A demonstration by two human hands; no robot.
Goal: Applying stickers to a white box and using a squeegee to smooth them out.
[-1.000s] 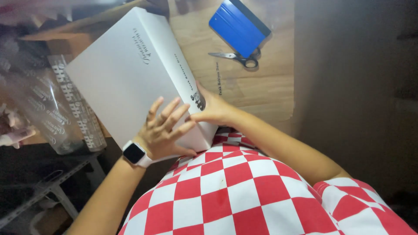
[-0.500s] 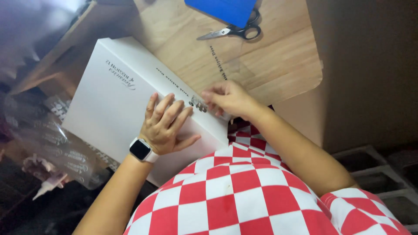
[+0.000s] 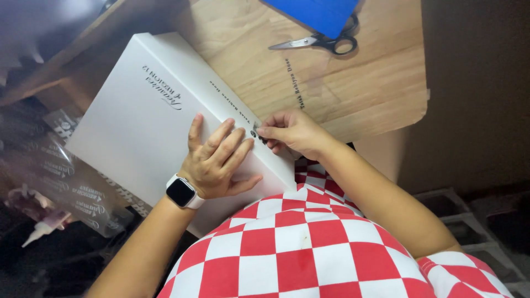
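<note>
Left hand (image 3: 218,163) lies open, flat on the white box (image 3: 143,118); right hand (image 3: 290,132), at three o'clock, pinches a small dark sticker (image 3: 254,133) on its edge; best press evenly, keeping the box steady on the table (image 3: 375,83).

Bare arms, checked shirt, wrist watch

The person wears a red-and-white checked shirt (image 3: 309,248) with short sleeves. A smartwatch (image 3: 182,192) with a dark square face and a white band circles the left wrist; both forearms are uncovered.

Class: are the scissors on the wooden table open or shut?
Shut: the scissors' blades lie together as one strip on the wooden table.
</note>
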